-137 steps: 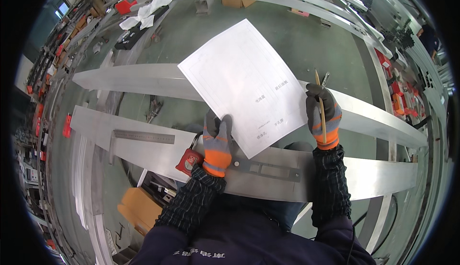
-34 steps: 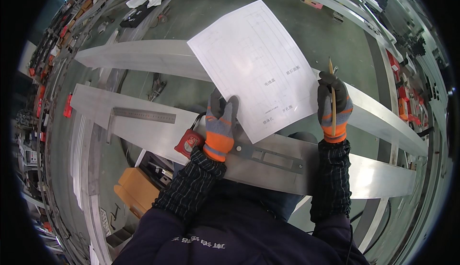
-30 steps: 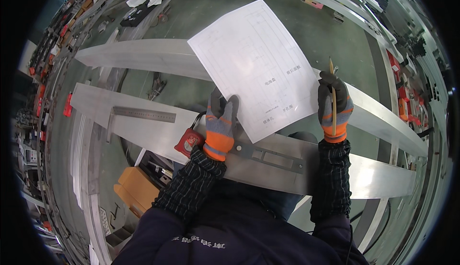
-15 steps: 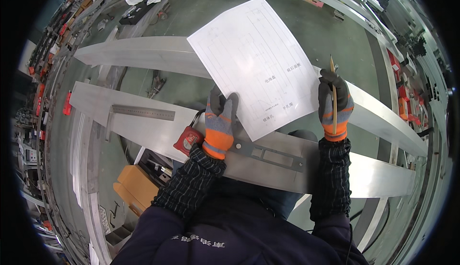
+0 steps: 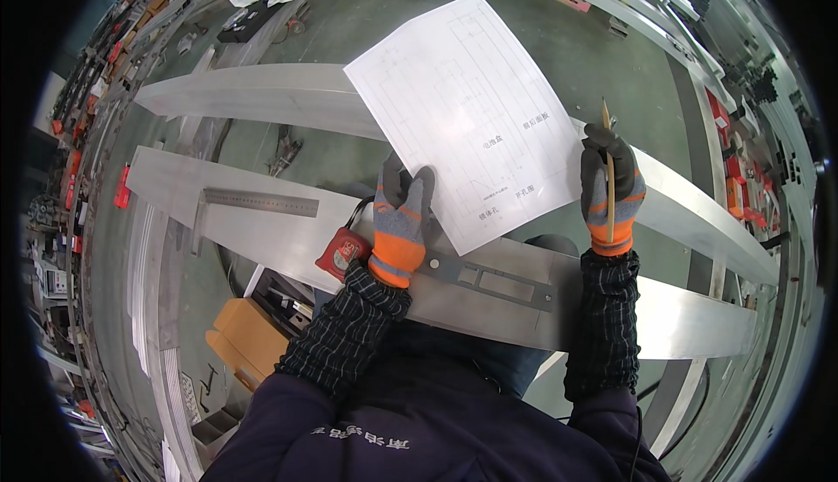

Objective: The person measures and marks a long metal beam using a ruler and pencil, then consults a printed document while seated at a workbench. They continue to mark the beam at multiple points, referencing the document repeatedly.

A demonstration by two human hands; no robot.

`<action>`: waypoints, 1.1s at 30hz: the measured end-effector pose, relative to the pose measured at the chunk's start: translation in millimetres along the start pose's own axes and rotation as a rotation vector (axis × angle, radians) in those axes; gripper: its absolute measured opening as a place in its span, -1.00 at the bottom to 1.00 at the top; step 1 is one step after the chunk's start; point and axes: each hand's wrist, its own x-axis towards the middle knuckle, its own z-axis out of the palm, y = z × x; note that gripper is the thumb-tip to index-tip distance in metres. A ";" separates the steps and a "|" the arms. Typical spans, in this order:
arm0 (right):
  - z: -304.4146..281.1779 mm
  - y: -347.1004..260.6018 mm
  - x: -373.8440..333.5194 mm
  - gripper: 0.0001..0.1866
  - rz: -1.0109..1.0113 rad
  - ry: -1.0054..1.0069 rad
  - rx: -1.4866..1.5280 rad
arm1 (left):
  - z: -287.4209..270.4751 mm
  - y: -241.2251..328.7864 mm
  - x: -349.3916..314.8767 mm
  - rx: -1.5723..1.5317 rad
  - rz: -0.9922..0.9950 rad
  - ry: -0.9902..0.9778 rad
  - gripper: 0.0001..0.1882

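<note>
A white sheet of paper with a printed line drawing (image 5: 463, 116) is held up in front of me above the metal. My left hand (image 5: 401, 211), in a grey and orange glove, pinches its lower left edge between thumb and fingers. In my right hand (image 5: 608, 190), gloved alike, a slim wooden pencil (image 5: 610, 181) stands nearly upright with its dark point upward. That hand also meets the paper's right edge; whether it grips the sheet is hard to see. Below the paper, a grey metal template with slots (image 5: 489, 283) lies on a flat aluminium profile (image 5: 690, 312).
Beside my left wrist sits a red tape measure (image 5: 344, 253). A steel try square (image 5: 262, 204) rests on the profile's left part. Behind it runs a second aluminium profile (image 5: 262, 94). An open cardboard box (image 5: 249, 334) stands low at left. Metal bars line both sides.
The paper has tilted very slightly, its far left corner shifting a little to the right. Both hands keep their hold in nearly the same place.
</note>
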 end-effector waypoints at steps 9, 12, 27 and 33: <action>0.2 -0.2 0.2 -0.77 0.024 0.002 -0.020 | 1.7 9.0 -1.1 0.133 0.059 0.024 -0.69; 1.2 1.1 -0.6 -0.77 0.018 0.015 -0.007 | 4.9 18.2 -1.8 -0.039 -0.067 0.057 -0.65; 1.0 2.6 -1.3 -0.76 0.006 0.012 0.018 | 2.3 13.6 -0.8 -0.130 -0.125 0.054 -0.61; 1.3 4.5 -1.9 -0.76 -0.007 0.016 0.007 | 3.1 11.3 0.3 -0.096 -0.088 0.043 -0.61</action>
